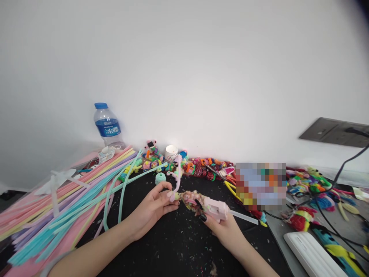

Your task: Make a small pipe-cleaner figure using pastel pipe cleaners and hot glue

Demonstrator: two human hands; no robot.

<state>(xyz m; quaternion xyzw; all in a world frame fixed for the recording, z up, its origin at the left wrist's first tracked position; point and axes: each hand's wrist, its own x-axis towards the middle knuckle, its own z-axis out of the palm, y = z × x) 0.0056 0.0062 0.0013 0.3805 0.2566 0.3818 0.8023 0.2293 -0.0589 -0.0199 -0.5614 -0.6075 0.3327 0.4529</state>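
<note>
My left hand pinches a small pink and yellow pipe-cleaner piece, from which a curved pink stem rises. In my right hand is a pale pink glue gun, gripped by its body. Its front end is crusted with fuzz and bits, and the nozzle points left, very close to the pipe-cleaner piece; whether they touch I cannot tell. A clear glue stick sticks out of the gun's back. Just behind my left fingertips sits a mint-green coil.
Long pastel pipe cleaners cover the left side. A water bottle stands by the wall. Behind my hands are a white paper cup and several colourful pipe-cleaner figures. At right lie a white power bank and a black cable.
</note>
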